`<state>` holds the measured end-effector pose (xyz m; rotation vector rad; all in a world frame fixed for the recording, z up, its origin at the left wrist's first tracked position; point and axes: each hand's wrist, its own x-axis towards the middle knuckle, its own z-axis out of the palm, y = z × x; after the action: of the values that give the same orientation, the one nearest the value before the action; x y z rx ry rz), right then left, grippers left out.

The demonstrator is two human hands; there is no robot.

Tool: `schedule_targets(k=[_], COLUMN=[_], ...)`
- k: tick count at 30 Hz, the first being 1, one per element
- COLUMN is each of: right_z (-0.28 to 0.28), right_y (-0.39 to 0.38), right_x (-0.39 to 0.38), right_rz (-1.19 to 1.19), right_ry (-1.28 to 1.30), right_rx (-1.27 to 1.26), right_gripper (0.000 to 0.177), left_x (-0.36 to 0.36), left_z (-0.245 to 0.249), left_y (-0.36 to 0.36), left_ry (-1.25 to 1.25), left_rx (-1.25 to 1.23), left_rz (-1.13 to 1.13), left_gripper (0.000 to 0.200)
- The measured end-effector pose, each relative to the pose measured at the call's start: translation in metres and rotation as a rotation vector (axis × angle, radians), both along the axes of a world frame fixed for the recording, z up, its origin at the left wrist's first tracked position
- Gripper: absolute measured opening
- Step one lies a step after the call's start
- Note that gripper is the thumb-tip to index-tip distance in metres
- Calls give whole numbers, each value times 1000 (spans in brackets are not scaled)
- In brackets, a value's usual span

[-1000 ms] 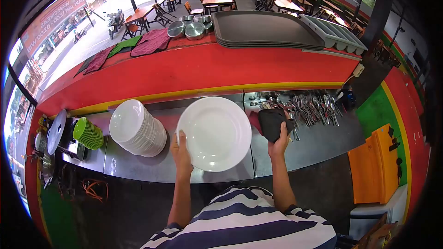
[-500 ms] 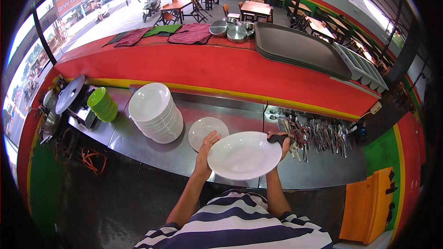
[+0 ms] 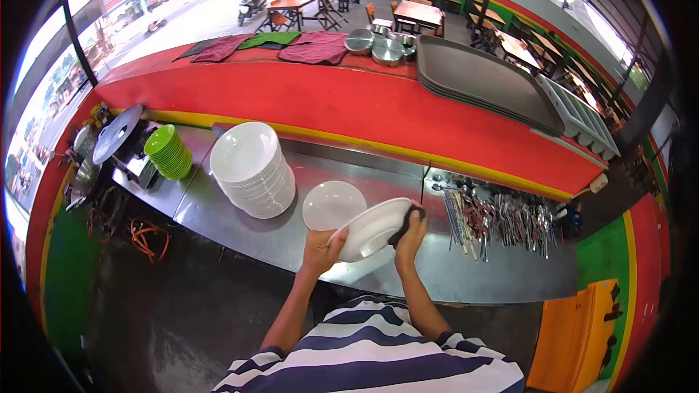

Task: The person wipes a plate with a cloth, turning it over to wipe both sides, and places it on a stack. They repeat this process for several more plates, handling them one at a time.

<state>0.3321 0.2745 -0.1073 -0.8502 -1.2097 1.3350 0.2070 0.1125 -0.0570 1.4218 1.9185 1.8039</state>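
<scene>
A white plate is held tilted in front of me, above the steel counter's front edge. My left hand grips its left rim, thumb over the edge. On the right side, my right hand presses a dark cloth against the plate's rim. Another white plate lies on the counter just behind the held one. A tall stack of white plates stands to the left of it.
Stacked green bowls stand at the left, near a large metal lid. Many spoons and forks lie on the counter's right. Brown trays, metal pots and folded cloths rest on the red ledge.
The held plate has turned from nearly face-up to a steep tilt and shifted slightly left. My right hand has moved left and lower with the dark cloth along the rim.
</scene>
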Motion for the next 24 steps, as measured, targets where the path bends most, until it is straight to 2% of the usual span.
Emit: schedule_targets(k=[1,2,6,9,11,14,18,22,23,24], right_z=[11,20,29,43,54,71,62,46,42,34], right_y=[-6,-13,-15,-18,-22,-24,8,30,30,28], right_x=[-1,0,-2,2,1,3,4,-6,-6,-9], right_rz=[-8,35,20,2,-14,98,53,9,67,48], right_ry=[-72,-18,-57,-282,-347,-364,-286,-13,4,8], right_rx=[150,167,343,643,856,1042,927,304,204,215], right_gripper=[45,40,43,43,42,37,37,38,41,42], left_x=[-3,-10,-16,-13,-8,-1,1,-7,-9,-10], left_z=[0,0,19,18,17,16,25,18,12,6], left_y=[0,-1,6,14,22,33,39,41,44,49], left_ry=[-10,-19,0,9,7,-5,41,-122,-193,-265], left_rx=[-16,-33,-92,-172,-210,-184,-169,-31,46,126], left_rz=[-5,-8,-68,-103,-127,-188,-184,-5,40,85], left_gripper=[40,41,41,37,36,37,40,49,49,49])
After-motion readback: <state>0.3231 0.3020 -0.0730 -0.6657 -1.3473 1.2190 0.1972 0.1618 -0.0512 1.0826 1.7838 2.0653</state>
